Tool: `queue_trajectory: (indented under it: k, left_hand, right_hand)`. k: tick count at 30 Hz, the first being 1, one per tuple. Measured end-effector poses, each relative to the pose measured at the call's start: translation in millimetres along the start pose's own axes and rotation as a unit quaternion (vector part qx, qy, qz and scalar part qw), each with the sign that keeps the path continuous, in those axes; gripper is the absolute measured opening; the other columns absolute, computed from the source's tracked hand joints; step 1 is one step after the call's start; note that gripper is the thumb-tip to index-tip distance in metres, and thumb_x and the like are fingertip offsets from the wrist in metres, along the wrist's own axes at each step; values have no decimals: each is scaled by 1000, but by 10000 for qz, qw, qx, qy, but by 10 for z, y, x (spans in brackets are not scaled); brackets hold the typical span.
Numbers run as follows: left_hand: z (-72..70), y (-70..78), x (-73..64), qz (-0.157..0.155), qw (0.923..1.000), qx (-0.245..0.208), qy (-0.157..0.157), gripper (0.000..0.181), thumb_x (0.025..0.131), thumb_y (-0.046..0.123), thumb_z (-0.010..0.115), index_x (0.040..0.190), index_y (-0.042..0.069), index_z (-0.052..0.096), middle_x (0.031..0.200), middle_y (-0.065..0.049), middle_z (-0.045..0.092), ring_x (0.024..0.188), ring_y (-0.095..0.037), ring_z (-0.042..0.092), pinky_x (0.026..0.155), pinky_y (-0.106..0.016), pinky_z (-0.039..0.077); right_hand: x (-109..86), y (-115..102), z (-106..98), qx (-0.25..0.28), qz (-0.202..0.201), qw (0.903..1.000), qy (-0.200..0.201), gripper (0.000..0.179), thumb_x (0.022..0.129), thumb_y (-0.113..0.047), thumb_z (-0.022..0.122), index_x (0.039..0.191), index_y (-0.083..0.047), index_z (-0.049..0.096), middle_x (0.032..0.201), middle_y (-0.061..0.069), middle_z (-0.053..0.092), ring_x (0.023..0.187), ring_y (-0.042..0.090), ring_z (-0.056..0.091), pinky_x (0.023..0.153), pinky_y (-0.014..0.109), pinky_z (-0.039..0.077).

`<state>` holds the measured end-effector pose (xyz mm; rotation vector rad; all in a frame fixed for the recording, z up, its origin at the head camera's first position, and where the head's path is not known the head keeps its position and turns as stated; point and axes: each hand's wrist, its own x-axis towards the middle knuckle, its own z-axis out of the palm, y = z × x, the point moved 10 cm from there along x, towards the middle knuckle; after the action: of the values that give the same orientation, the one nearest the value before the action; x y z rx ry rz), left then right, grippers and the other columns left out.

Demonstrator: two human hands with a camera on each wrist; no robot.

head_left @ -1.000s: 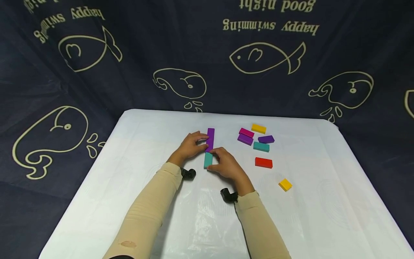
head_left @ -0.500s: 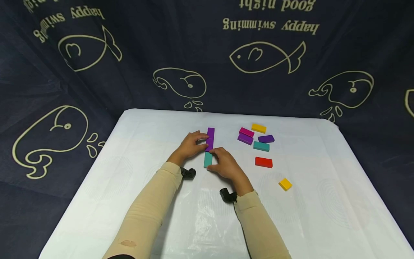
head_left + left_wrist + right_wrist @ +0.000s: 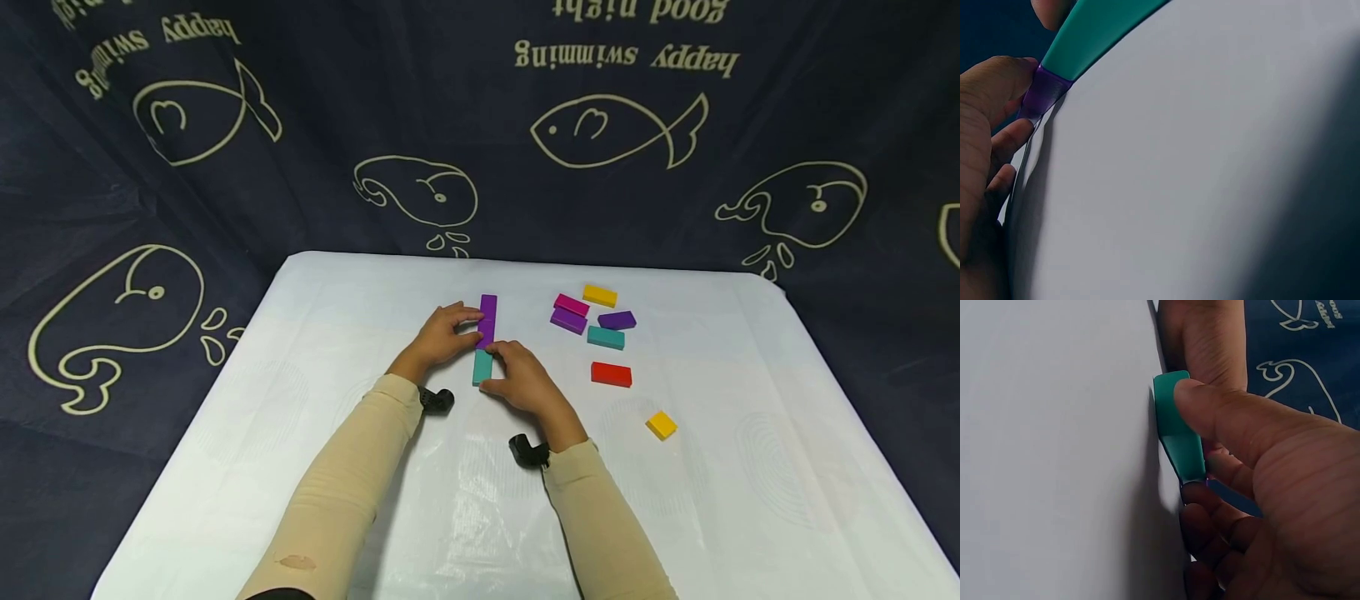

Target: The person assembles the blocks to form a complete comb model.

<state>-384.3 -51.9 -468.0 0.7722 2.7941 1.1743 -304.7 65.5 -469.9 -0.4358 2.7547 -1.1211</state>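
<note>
Two purple blocks (image 3: 487, 307) lie end to end in a row on the white table, with a teal block (image 3: 482, 367) lined up at their near end. My left hand (image 3: 442, 335) holds the nearer purple block (image 3: 1044, 90) from its left side, thumb and fingertips on it. At the row's near part, my right hand (image 3: 525, 382) pinches the teal block lengthwise; in the right wrist view its thumb covers part of the teal block (image 3: 1172, 406) and its fingers reach the other end. Fingers hide part of the joints between the blocks.
Right of the row lie loose blocks: yellow (image 3: 600, 296), magenta (image 3: 572, 305), purple (image 3: 569, 321), dark purple (image 3: 617, 320), teal (image 3: 606, 337) and red (image 3: 611, 374). A small yellow block (image 3: 662, 426) sits nearer. Behind the table (image 3: 750, 500) hangs a dark printed cloth (image 3: 495, 92).
</note>
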Motion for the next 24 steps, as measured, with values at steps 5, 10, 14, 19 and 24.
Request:
queue_trajectory:
  k: [5, 10, 14, 19, 24]
  left_hand:
    - [-9, -4, -16, -17, 10000, -76, 15, 42, 90, 21, 72, 129, 8, 66, 139, -9, 59, 142, -33, 36, 120, -52, 12]
    - [5, -2, -46, -143, 9992, -357, -131, 43, 92, 21, 70, 132, 7, 64, 141, -12, 56, 144, -34, 33, 120, -51, 10]
    - [52, 51, -151, -166, 9973, -441, -555, 47, 94, 23, 69, 137, 7, 59, 145, -13, 52, 146, -34, 27, 120, -52, 6]
    - [69, 153, -368, -156, 9959, -391, -797, 51, 94, 25, 68, 139, 5, 57, 147, -13, 50, 147, -35, 23, 119, -56, 3]
    - [85, 207, -545, -132, 9977, -375, -556, 51, 93, 26, 69, 138, 6, 58, 147, -14, 50, 146, -39, 23, 118, -60, 4]
  right_hand:
    - [-2, -5, 10, -10, -14, 10000, -41, 65, 81, -23, 83, 137, -6, 54, 128, 14, 58, 118, 28, 53, 109, 44, 39]
    - [-5, -12, -6, 29, -69, 10000, -6, 66, 82, -25, 82, 138, -4, 53, 129, 14, 57, 116, 27, 53, 108, 44, 40]
    - [-9, 1, -19, 142, -44, 9999, -26, 66, 82, -25, 81, 138, -4, 53, 131, 15, 56, 118, 28, 53, 108, 45, 40]
    - [-11, 4, -17, 329, -8, 9994, -66, 65, 82, -24, 81, 137, -4, 54, 129, 15, 58, 117, 28, 54, 107, 45, 41]
    - [-16, 2, -29, 415, -15, 9991, -77, 62, 84, -25, 79, 136, -3, 55, 125, 14, 59, 113, 28, 55, 104, 45, 44]
